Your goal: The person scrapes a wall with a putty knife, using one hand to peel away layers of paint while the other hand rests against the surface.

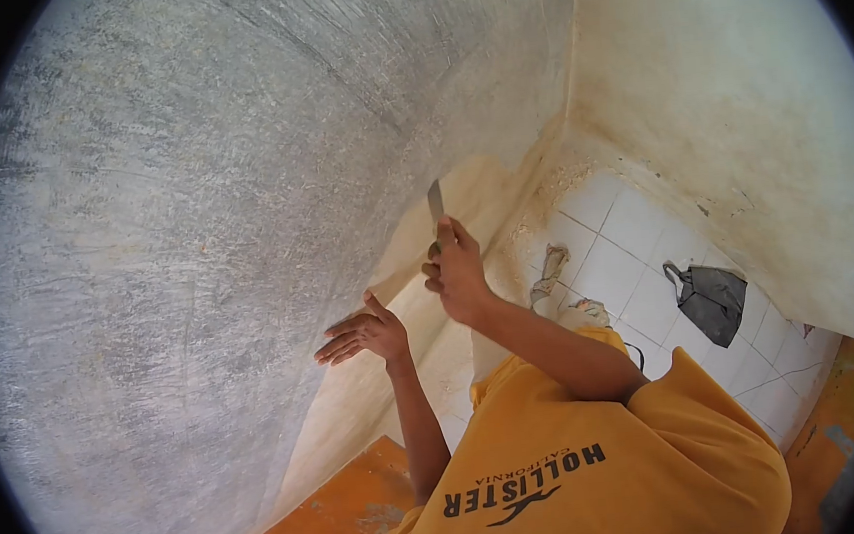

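Observation:
My right hand (460, 272) is closed around the handle of a scraper (435, 198), whose narrow metal blade points up toward the wall. Most of the handle is hidden in my fingers. Lower and to the left, my left hand (370, 330) has its fingers stretched out and the thumb apart, with nothing in it, close to the wall surface. Before both hands rises a wall (194, 235) with a rough, streaky grey coat. A smooth cream area (477, 198) shows below the grey, along a curved edge near the scraper blade.
A cream wall (723, 73) meets the grey one at a corner on the right. On the white tiled floor (636, 250) lie a dark grey bag (712, 300) and a crumpled cloth (550, 269). Small crumbs litter the corner. Orange surfaces (336, 515) show at lower left and right.

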Demonstrator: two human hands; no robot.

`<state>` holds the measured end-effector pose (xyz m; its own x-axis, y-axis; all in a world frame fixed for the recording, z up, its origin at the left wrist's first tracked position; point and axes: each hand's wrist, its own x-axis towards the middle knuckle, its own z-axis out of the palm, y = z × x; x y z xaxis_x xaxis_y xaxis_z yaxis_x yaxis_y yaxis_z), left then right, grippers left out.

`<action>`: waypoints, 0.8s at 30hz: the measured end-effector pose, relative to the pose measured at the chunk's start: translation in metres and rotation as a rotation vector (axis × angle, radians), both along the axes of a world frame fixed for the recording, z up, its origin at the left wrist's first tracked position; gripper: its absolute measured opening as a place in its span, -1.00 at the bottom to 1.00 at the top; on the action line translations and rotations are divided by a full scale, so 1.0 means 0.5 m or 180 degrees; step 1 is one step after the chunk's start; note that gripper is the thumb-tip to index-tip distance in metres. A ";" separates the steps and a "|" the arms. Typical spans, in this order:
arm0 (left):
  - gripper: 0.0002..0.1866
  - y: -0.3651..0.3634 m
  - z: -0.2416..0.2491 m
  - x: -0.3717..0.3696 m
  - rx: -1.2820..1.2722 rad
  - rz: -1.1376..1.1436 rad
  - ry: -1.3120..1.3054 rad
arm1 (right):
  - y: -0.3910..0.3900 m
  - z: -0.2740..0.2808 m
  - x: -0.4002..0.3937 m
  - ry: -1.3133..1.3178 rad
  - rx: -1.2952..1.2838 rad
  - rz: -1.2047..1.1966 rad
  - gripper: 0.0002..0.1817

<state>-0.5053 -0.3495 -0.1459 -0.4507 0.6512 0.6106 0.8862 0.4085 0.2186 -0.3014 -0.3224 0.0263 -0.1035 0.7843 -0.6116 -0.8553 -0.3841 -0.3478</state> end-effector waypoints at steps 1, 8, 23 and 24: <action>0.25 0.004 0.002 0.007 0.0029 -0.0048 -0.0066 | -0.007 0.023 0.003 0.0032 -0.0005 0.0081 -0.76; 0.24 -0.009 0.044 0.034 -0.0440 0.0176 0.0067 | -0.008 -0.004 -0.015 -0.0027 -0.0142 0.0006 -0.71; 0.22 -0.010 0.003 0.003 -0.0182 -0.0257 -0.0550 | -0.015 -0.008 -0.028 -0.0022 0.0016 -0.0017 -0.67; 0.23 -0.014 0.005 0.004 -0.0108 -0.0460 -0.0757 | -0.019 -0.011 -0.023 0.0032 0.0050 0.0013 -0.66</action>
